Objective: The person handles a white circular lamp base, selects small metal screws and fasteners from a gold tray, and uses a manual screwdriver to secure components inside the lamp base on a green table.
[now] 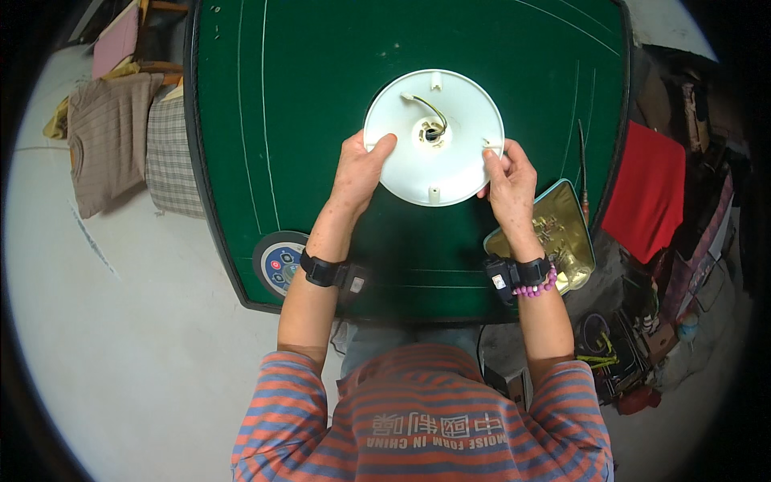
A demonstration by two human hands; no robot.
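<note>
While we hold the white disc (426,175) over the green tabletop (321,72), it sits between both hands. Our left hand (359,170) pinches its left rim, thumb on top, other fingers mostly hidden beneath. Our right hand (511,186) pinches the opposite rim, thumb at the edge. Between the hands, a short cable (437,108) comes out of the disc's middle, its connector (408,96) free, farther from us than either hand. Nearer us than the right hand, partly behind that wrist: gold tray (580,246), small metal parts (548,228) inside. Thin tool (584,181) right of the right hand. Round button panel (279,259) nearer us and left of the left hand. Red cloth (646,193) well right of the right hand.
</note>
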